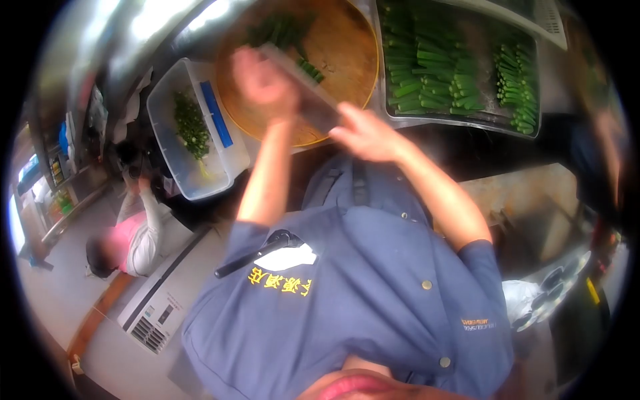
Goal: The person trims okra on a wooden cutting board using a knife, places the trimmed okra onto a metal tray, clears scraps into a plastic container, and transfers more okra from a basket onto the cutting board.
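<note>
My right hand [368, 133] is closed around the handle of a cleaver [317, 107], whose broad blade slants over a round wooden chopping board [347, 40]. Close to the far part of the blade is my left hand [267, 83], smeared by motion, so its fingers are unclear. Long green vegetables [283, 30] lie on the far side of the board, and a short cut bunch [310, 70] sits just beyond the blade.
Right of the board, a metal tray [460, 121] holds rows of green vegetable lengths. To the left stands a clear plastic tub [223, 180] with chopped greens [190, 123] and a blue strip. Another person [127, 243] is at far left, near a white appliance [160, 313].
</note>
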